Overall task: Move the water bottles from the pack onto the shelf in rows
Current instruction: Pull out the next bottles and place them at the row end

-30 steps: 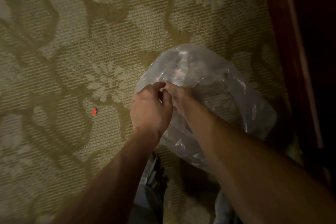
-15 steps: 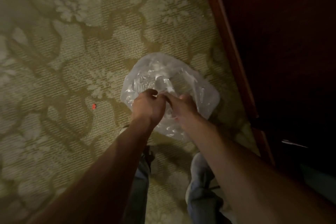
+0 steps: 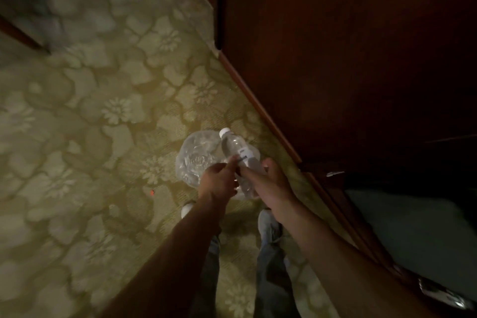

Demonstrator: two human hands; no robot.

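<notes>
Legs and shoes: the person's jeans and pale shoes (image 3: 268, 222) stand nearest, on the floral carpet (image 3: 103, 137).
Right hand: the right hand (image 3: 268, 183) is wrapped around the lower body of a water bottle (image 3: 236, 147), held tilted, cap pointing far and left.
Left hand: the left hand (image 3: 219, 183) is beside the bottle, one finger stretched toward its label; whether it touches or pinches anything cannot be told.
Pack: the plastic wrap (image 3: 196, 160) sits crumpled on the carpet just beyond the hands, under and behind the bottle.
Furniture: a dark wooden cabinet (image 3: 348, 59) rises on the right.
Risk, slip: the grip sits low on a slick bottle, so it may well slide out as it is lifted.
Risk, snag: loose wrap could cling to the bottle and drag along.
Risk, trip: the wrap lies close to the feet and could catch a step.
Hard to see: the light is dim and the view blurred; how many bottles remain inside the wrap is unclear.
Hidden: no shelf surface is clearly visible; the cabinet interior is lost in shadow.
Unknown: a small red speck (image 3: 152, 192) on the carpet, left of the hands, cannot be identified.
</notes>
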